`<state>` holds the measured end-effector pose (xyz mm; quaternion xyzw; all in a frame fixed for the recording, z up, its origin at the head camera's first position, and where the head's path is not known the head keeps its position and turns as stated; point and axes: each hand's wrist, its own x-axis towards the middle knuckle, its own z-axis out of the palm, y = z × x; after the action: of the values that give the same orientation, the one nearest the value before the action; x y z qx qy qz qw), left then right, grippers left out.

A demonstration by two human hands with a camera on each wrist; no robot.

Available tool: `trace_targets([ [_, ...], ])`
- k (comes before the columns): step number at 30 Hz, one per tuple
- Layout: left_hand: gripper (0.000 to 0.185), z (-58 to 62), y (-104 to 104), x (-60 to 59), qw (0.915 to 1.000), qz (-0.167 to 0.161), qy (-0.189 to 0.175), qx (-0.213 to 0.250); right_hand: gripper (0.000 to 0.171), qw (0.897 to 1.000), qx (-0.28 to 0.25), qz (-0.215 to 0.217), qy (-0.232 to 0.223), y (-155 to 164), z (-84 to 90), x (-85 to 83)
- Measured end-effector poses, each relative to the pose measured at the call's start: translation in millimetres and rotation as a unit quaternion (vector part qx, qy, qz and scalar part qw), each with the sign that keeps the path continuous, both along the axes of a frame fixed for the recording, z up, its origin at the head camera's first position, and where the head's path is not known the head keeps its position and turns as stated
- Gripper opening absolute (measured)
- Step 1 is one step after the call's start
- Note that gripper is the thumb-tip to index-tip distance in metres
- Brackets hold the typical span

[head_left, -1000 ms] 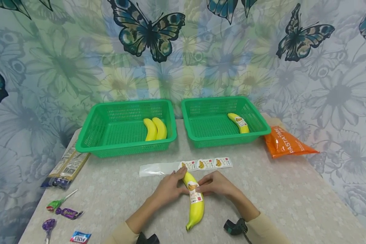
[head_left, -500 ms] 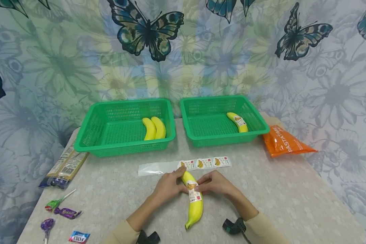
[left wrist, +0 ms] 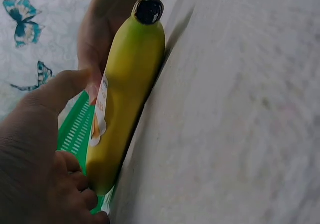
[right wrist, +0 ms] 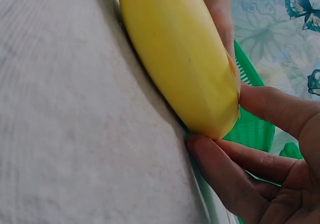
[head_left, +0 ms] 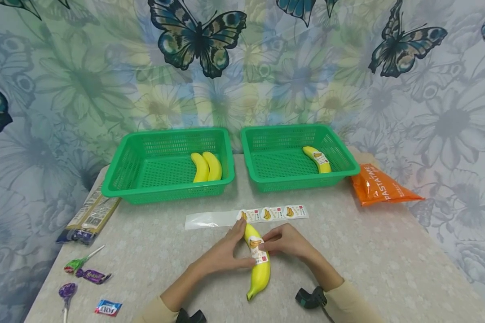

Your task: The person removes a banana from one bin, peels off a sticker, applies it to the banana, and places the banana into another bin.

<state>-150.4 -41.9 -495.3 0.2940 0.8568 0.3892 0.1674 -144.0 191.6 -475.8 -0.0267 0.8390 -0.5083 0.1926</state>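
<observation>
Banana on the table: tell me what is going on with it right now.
A person holds the banana on the table with both hands. The left hand grips its left side while the right hand presses the sticker onto its peel. The sticker strip lies just beyond. Two unlabelled bananas sit in the left basket, one labelled banana in the right basket.

A pale patterned table (head_left: 368,264) holds two green baskets (head_left: 167,190) — a sticker strip (head_left: 246,216), a banana (head_left: 258,262), an orange packet (head_left: 381,188), wrapped sweets (head_left: 85,274).
</observation>
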Motion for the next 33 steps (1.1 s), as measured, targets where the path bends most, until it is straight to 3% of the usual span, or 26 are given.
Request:
trace_targets([
  [8, 0.121, -2.3, 5, 3.9, 0.9987, -0.005, 0.037, -0.033, 0.038, 1.0, 0.003, 0.0, 0.008, 0, 1.9, 1.4],
  [24, 0.121, 1.2, 6, 6.7, 0.9988, 0.011, 0.037, -0.03, 0.037, 0.999, 0.0, -0.034, -0.006, -9, 3.9, 8.4],
  [29, 0.119, 7.5, 7, 0.2, 0.9991, 0.022, 0.032, -0.015, 0.036, 0.999, -0.003, -0.036, -0.017, -8, 2.6, 7.1],
  [33, 0.116, 19.0, 15, -13.5, 0.9985, 0.038, 0.04, 0.004, 0.033, 0.999, -0.012, -0.034, -0.02, -6, 0.7, 5.5],
])
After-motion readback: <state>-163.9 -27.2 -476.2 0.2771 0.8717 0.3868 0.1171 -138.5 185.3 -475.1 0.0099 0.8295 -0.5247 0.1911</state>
